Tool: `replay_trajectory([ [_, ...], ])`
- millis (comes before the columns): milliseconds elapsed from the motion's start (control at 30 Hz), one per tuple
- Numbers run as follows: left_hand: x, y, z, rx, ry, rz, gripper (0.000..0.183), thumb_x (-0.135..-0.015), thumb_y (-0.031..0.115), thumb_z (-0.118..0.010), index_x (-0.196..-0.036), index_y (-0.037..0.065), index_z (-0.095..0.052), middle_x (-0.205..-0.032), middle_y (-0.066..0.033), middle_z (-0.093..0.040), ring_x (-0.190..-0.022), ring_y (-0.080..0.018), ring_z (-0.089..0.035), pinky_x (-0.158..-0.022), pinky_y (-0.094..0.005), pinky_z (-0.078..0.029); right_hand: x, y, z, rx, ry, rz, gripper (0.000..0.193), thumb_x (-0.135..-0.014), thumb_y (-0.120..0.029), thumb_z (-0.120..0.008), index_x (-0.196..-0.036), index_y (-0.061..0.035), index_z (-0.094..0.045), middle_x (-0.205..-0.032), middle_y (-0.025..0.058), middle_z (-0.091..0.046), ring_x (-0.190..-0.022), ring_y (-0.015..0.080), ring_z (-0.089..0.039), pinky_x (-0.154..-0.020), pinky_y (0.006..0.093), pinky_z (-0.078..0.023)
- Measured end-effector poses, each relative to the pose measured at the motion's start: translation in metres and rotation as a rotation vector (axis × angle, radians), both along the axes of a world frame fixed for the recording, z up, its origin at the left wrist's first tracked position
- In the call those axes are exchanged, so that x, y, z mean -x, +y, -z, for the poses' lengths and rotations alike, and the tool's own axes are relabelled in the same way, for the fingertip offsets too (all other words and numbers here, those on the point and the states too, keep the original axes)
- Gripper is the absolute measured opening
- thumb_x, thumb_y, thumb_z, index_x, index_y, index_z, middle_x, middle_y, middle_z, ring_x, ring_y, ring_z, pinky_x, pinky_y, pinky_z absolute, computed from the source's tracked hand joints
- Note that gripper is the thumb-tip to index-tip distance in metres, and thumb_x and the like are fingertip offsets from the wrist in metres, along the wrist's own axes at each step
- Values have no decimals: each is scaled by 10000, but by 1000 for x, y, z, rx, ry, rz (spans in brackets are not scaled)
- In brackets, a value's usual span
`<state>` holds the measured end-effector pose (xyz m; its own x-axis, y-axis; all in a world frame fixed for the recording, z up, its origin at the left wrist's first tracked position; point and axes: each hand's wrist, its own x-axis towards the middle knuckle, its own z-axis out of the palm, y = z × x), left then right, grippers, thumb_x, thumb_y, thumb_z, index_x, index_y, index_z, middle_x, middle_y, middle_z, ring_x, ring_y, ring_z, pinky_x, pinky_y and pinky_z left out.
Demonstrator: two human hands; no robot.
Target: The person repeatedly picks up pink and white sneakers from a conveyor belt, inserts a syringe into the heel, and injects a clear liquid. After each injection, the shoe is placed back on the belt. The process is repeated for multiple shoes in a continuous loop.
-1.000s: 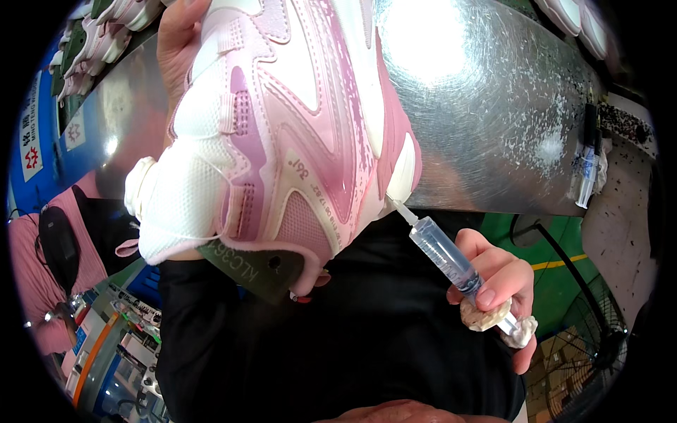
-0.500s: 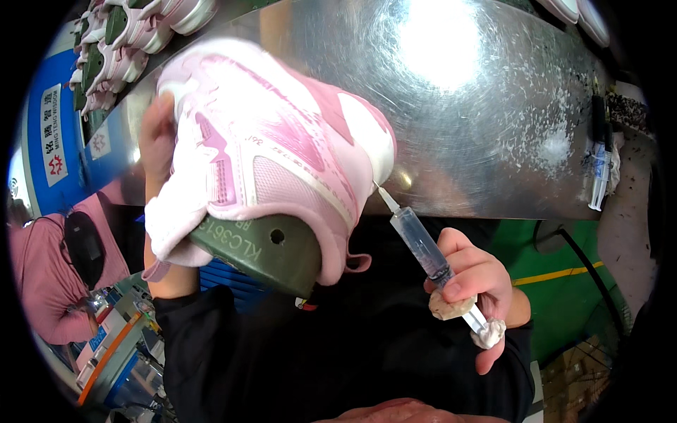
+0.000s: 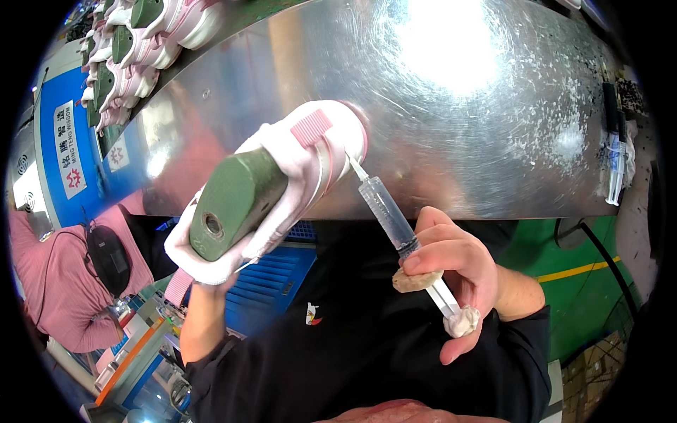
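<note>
A pink and white sneaker is tilted in front of me with a dark green shoe last filling its opening. My left hand grips it from beneath at the heel end; the fingers are mostly hidden behind the shoe. In my right hand is a clear plastic syringe, its barrel pinched between fingers and thumb. A tan lump wraps its flange, and a whitish wad caps the plunger end near my palm. The syringe's thin tip touches or nearly touches the shoe's side near the sole.
A scratched metal table curves across the far side, with white residue at right. Syringes lie at its right end. Several similar shoes on lasts are stacked far left. A person in pink is at the left.
The sneaker has turned and tilted, lower and nearer me, showing its last and tongue instead of its side. My right hand has shifted slightly left with the syringe.
</note>
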<state>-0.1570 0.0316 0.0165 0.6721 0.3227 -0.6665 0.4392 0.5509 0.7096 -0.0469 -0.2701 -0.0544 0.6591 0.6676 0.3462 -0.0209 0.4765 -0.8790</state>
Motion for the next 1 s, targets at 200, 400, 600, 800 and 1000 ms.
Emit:
replay_trajectory([
  [200,35,-25,16,159,-92,-12,661,-778,183,-664,-1358,19,-393,-1210,-156,-563,-1089,-294,-580,-942,-425,-475,5,1,-7,30,-12,-7,878,-598,-587,-802,-1187,14,-550,-1042,93,-656,-824,215,-562,-721,316,-365],
  [400,55,-50,41,366,-128,53,752,-737,131,-704,-1393,27,-352,-1233,-155,-542,-1113,-304,-563,-954,-435,-462,5,0,-28,87,19,-93,899,-577,-586,-815,-1170,38,-557,-1005,102,-648,-771,214,-542,-687,314,-364],
  [600,49,-64,47,548,-59,176,808,-684,119,-743,-1383,21,-350,-1256,-162,-527,-1140,-303,-546,-956,-434,-462,4,-5,-56,156,63,-185,894,-572,-593,-819,-1169,24,-565,-999,101,-646,-748,193,-516,-677,304,-343],
  [800,29,-76,62,810,-125,363,613,-789,-35,-627,-1360,68,-429,-1327,-72,-498,-1250,-245,-469,-1018,-394,-396,6,-27,-101,336,225,-281,915,-508,-632,-834,-1147,-23,-593,-962,92,-653,-728,156,-471,-683,288,-286],
  [1000,8,-96,64,1094,-292,362,456,-897,-33,-525,-1342,28,-445,-1318,-111,-520,-1237,-256,-494,-1039,-411,-400,6,-53,-138,506,150,-301,846,-521,-623,-846,-1121,-77,-604,-958,106,-649,-737,175,-469,-654,288,-306],
])
